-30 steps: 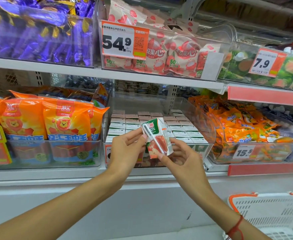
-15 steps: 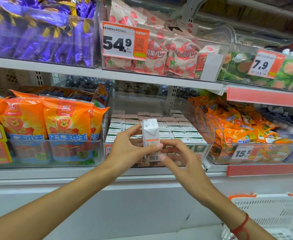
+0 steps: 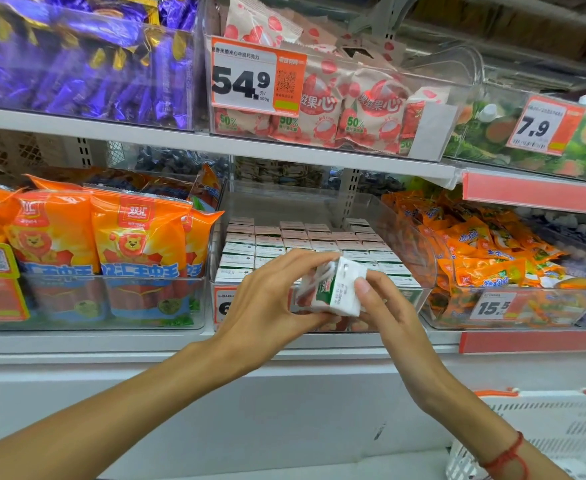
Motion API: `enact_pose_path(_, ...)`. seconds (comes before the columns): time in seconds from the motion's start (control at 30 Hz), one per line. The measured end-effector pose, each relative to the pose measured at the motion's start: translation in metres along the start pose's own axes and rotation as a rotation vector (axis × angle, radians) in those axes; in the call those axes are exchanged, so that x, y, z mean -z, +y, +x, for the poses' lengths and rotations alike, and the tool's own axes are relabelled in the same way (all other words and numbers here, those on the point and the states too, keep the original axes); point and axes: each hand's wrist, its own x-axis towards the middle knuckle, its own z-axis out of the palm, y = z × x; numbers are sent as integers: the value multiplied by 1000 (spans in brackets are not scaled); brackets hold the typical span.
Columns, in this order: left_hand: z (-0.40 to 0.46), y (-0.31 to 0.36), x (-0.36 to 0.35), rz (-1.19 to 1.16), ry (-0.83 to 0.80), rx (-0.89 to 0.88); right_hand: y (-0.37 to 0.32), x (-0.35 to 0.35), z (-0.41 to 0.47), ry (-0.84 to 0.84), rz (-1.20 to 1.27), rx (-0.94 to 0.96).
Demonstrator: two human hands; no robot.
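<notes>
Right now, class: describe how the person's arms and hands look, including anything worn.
Both arms are bare, no sleeves in view. The right arm wears a red string bracelet at the wrist; the left arm wears nothing. Neither the left hand nor the right hand shows a ring or glove.

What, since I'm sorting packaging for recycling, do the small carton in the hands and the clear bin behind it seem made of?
The carton: likely coated paperboard, smooth, slightly shiny; crisp folded edges and printed flat faces suggest it. The bin: clear rigid plastic, glossy, exact type unclear; the stacked cartons show through its walls and its rim catches light.
</notes>
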Motion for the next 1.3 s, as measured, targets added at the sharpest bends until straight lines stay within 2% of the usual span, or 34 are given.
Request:
enact_pose_path(0.13,-2,-2,-7,-219,-120,115,1,4,-1,-83,-43,-50)
enact_pose_path(0.2,-4,-3,-9,-255,-172,140,-2,3,-1,-84,-48,-39)
enact_pose_path(0.33,-2,3,-9,-182,-120,135,-10,-3,0,-46,-53,10)
enact_pose_path(0.4,0,7,-10,-225,-85,184,-8,-3,0,8,-31,23)
enact_pose_path(0.6,7,18,-10,-455,-177,461,-2,0,0,143,-17,5)
enact_pose_path(0.67,11,17,-7,-611,-212,546,0,1,0,159,-25,-2)
enact_pose_path(0.8,15,15,3,-851,-259,800,0,2,-1,138,-56,-35)
enact_pose_path(1.0,22,8,13,-1148,-229,1148,-1,5,-3,30,-192,-74)
enact_pose_path(1.1,22,6,16,-1135,-270,1226,-1,0,-1,128,-233,-49)
enact_pose_path(1.17,19,6,15,-1071,-344,1227,-2,-1,1,218,-247,-112)
enact_pose_path(1.3,15,3,12,-1034,-417,1219,0,2,4,256,-249,-181)
